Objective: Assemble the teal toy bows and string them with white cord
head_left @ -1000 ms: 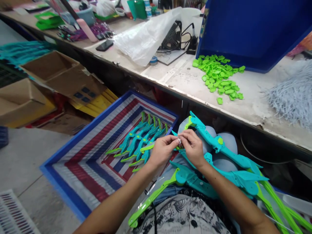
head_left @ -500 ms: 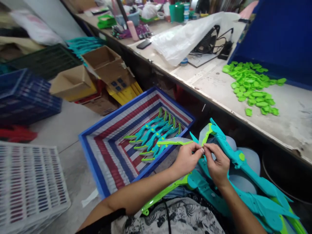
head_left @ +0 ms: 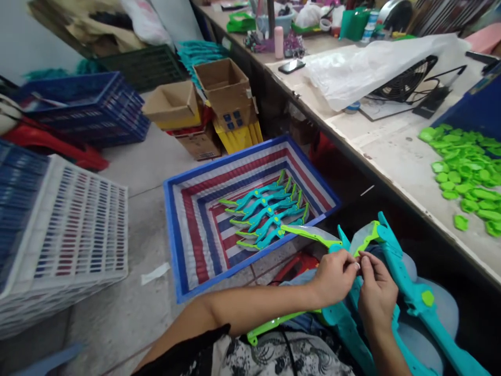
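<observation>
My left hand and my right hand meet over my lap, fingertips pinched together. What lies between them is too small to make out. A translucent blade with a lime-green edge reaches down to the fingertips. It joins a long teal plastic arm, which carries a lime oval cap and lies right of my right hand. Another lime-edged blade extends leftward from just above my left hand. More teal plastic rests on my lap, partly hidden by my forearms.
At left of my lap, a blue crate with striped lining holds several teal-and-lime pieces. Loose lime caps lie on the workbench at right, near a fan. A white basket and cardboard boxes stand on the floor.
My view has turned left, so the crate, bench and hands appear farther right. Both hands keep their fingertips together at the end of the lime-edged blade.
</observation>
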`<state>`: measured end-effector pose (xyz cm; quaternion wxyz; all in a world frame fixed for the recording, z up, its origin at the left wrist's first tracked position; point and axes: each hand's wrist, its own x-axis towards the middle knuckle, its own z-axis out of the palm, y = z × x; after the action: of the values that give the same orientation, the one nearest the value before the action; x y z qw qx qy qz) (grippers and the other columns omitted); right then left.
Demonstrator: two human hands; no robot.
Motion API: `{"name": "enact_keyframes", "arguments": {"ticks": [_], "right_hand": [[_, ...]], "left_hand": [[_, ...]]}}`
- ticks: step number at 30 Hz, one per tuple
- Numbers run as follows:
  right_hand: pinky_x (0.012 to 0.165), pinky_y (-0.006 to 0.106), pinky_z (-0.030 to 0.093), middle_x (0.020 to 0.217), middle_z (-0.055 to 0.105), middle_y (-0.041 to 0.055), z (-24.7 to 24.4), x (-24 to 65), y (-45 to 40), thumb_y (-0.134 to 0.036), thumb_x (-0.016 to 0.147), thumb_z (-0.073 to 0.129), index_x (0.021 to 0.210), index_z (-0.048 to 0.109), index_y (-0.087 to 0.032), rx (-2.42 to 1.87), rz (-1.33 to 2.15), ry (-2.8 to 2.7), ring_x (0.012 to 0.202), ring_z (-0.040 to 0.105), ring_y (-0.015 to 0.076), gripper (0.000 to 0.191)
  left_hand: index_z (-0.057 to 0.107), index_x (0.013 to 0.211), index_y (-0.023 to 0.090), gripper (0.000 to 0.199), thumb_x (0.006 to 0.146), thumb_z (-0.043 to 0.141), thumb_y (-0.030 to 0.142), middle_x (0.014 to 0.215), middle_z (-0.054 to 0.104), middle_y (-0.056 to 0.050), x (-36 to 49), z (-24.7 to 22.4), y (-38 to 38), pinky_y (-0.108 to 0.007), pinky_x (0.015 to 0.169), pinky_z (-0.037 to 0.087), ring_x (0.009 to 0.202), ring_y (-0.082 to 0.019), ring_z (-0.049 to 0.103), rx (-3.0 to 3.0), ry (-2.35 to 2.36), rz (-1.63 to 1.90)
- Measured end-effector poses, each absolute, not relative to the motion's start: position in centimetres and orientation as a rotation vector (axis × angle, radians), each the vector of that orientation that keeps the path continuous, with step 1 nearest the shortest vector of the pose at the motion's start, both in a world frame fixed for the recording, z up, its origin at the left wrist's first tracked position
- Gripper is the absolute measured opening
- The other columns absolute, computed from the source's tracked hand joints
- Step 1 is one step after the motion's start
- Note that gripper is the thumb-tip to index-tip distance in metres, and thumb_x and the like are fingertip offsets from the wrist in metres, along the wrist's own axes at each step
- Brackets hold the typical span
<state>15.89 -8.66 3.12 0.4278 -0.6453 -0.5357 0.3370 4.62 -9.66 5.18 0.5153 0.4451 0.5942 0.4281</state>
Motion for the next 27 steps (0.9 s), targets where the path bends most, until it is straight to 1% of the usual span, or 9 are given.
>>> {"name": "enact_keyframes", "arguments": {"ticks": [2,5,9,11,14,17,21,24,27], "right_hand": [[0.069,0.034,0.055,0.088,0.072,0.0087,3.2,15.8,-8.9,-0.04,0.084,0.059,0.092,0.069,-0.016,-1.557,0.719,-1.464,0.078,0.068,0.0222,0.027],[0.072,0.034,0.055,0.087,0.071,0.0064,3.7,16.0,-9.2,-0.027,0.085,0.06,0.091,0.07,-0.02,-1.31,0.46,-1.778,0.079,0.067,0.0206,0.013],[0.072,0.031,0.056,0.087,0.071,0.0043,4.8,16.8,-8.9,-0.016,0.085,0.06,0.098,0.069,-0.023,-1.085,0.224,-2.058,0.079,0.068,0.0185,0.018],[0.073,0.031,0.057,0.088,0.071,0.0045,5.4,17.2,-8.4,-0.016,0.086,0.059,0.098,0.069,-0.023,-1.054,0.215,-2.143,0.079,0.069,0.0186,0.017],[0.072,0.031,0.058,0.086,0.071,0.0042,6.1,17.7,-7.6,-0.02,0.087,0.057,0.094,0.069,-0.022,-1.042,0.254,-2.229,0.077,0.069,0.0187,0.013],[0.069,0.03,0.057,0.081,0.072,0.0031,6.4,17.7,-7.4,-0.021,0.087,0.057,0.089,0.068,-0.022,-1.084,0.233,-2.232,0.074,0.069,0.0182,0.011],[0.069,0.03,0.056,0.077,0.071,0.0037,6.5,17.2,-7.8,-0.018,0.087,0.055,0.085,0.066,-0.021,-1.098,0.199,-2.174,0.072,0.069,0.0179,0.011],[0.066,0.029,0.055,0.076,0.07,0.0035,6.2,17.3,-8.1,-0.018,0.089,0.051,0.084,0.063,-0.02,-1.134,0.288,-2.101,0.07,0.067,0.0167,0.013],[0.066,0.027,0.052,0.077,0.068,0.0028,5.7,18.1,-8.2,-0.018,0.091,0.048,0.084,0.06,-0.02,-1.187,0.405,-2.071,0.071,0.065,0.0153,0.014]], "left_hand": [[0.062,0.076,0.017,0.01,0.08,0.054,0.021,0.072,0.064,-0.001,4.2,5.0,-9.5,-0.026,0.066,0.042,0.069,-0.015,0.056,1.057,1.428,1.008],[0.059,0.067,0.016,0.008,0.075,0.056,0.016,0.063,0.058,0.002,3.7,5.1,-8.8,-0.023,0.059,0.04,0.063,-0.013,0.053,0.9,1.405,0.965],[0.055,0.06,0.016,0.011,0.07,0.057,0.015,0.047,0.045,0.007,3.5,5.6,-7.8,-0.02,0.045,0.031,0.044,-0.008,0.042,0.58,1.32,0.874],[0.053,0.056,0.016,0.014,0.07,0.057,0.014,0.045,0.044,0.007,3.4,5.8,-7.6,-0.02,0.041,0.029,0.039,-0.007,0.04,0.506,1.276,0.853],[0.055,0.054,0.015,0.014,0.069,0.055,0.013,0.046,0.048,0.005,3.2,5.7,-7.6,-0.021,0.041,0.031,0.04,-0.008,0.041,0.538,1.22,0.865],[0.062,0.063,0.014,0.006,0.066,0.056,0.013,0.051,0.052,0.005,2.8,5.7,-7.8,-0.02,0.044,0.034,0.044,-0.008,0.043,0.608,1.14,0.859],[0.063,0.07,0.014,0.008,0.063,0.059,0.012,0.058,0.057,0.004,2.3,5.8,-7.8,-0.019,0.051,0.035,0.052,-0.007,0.047,0.683,1.028,0.868],[0.063,0.071,0.014,0.007,0.067,0.063,0.019,0.058,0.056,0.004,2.1,5.3,-7.6,-0.02,0.053,0.036,0.054,-0.008,0.048,0.819,1.054,0.895],[0.064,0.069,0.015,0.013,0.072,0.062,0.028,0.059,0.056,0.003,2.3,4.7,-7.5,-0.021,0.053,0.034,0.056,-0.01,0.048,1.053,1.113,0.858]]}}
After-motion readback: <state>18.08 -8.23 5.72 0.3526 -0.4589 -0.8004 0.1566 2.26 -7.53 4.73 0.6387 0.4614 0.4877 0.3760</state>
